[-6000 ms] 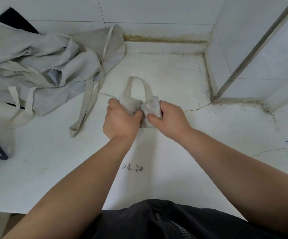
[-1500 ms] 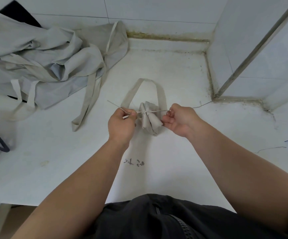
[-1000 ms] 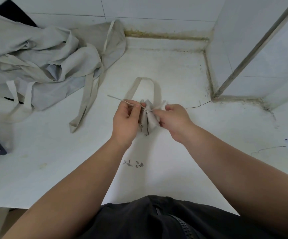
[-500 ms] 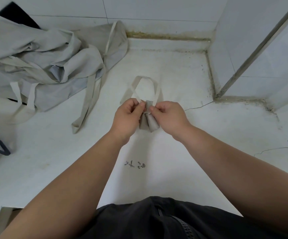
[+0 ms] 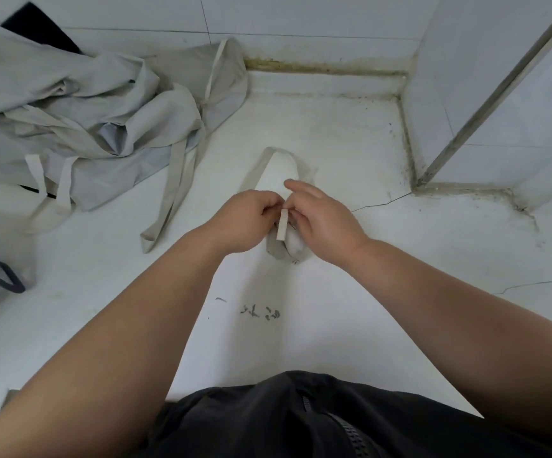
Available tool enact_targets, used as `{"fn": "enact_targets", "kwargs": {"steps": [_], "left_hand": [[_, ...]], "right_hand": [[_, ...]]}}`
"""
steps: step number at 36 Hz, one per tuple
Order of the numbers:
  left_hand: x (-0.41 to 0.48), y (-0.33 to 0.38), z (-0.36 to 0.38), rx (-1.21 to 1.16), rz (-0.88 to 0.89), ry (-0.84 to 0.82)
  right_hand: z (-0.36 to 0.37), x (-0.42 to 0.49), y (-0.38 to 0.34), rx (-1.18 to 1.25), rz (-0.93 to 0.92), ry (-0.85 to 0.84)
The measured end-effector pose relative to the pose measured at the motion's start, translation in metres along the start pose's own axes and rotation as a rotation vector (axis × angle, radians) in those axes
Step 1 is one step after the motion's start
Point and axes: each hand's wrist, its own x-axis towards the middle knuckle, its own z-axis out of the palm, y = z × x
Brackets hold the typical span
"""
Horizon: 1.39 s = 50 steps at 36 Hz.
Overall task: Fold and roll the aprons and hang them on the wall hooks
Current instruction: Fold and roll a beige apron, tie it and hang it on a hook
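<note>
As the left hand (image 5: 244,219) and right hand (image 5: 320,223) pinched the strap (image 5: 281,225) on the rolled apron (image 5: 292,247), loose aprons (image 5: 86,120) lay at ten o'clock.

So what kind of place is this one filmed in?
Probably a tiled utility room or kitchen back area: white wall tiles behind a white countertop, a stained sealant joint where they meet, and a pile of grey aprons lying on the counter at the left.
</note>
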Motion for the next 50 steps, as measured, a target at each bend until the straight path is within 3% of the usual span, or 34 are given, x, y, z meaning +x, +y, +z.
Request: {"fn": "enact_targets", "kwargs": {"steps": [3, 6, 11, 16, 18, 22, 26, 33, 38, 42, 46, 50], "left_hand": [[-0.001, -0.001, -0.003, -0.071, 0.020, 0.007], [-0.003, -0.004, -0.003, -0.204, 0.029, 0.025], [-0.011, -0.010, 0.003, -0.250, 0.066, 0.056], [-0.015, -0.008, 0.013, -0.174, 0.099, 0.199], [-0.017, -0.005, 0.017, -0.141, 0.118, 0.232], [-0.019, -0.003, 0.021, -0.160, 0.115, 0.294], [-0.018, -0.004, 0.021, -0.221, 0.083, 0.359], [-0.021, -0.001, 0.021, -0.220, 0.044, 0.390], [-0.022, -0.009, 0.032, -0.208, -0.012, 0.470], [-0.021, -0.017, 0.042, -0.084, 0.169, 0.579], [-0.020, -0.024, 0.050, 0.049, 0.279, 0.619], [-0.019, -0.022, 0.047, 0.122, 0.291, 0.668]], "right_hand": [[-0.005, 0.002, 0.000, -0.007, -0.011, -0.108], [-0.007, 0.001, -0.002, 0.022, 0.037, -0.111], [-0.002, 0.004, -0.001, 0.284, 0.218, -0.020], [0.004, 0.010, -0.005, 0.598, 0.451, 0.045], [0.005, 0.010, -0.006, 0.442, 0.420, 0.082], [-0.003, 0.006, -0.010, 0.084, 0.210, -0.041], [-0.003, 0.003, -0.008, 0.103, 0.163, -0.120], [0.008, 0.001, -0.008, 0.126, 0.164, 0.067], [0.001, 0.011, -0.011, 0.402, 0.348, -0.159], [-0.016, 0.020, -0.006, 0.604, 0.517, -0.361], [-0.018, 0.023, -0.003, 0.756, 0.624, -0.398], [-0.018, 0.021, -0.004, 0.795, 0.582, -0.442]]}}
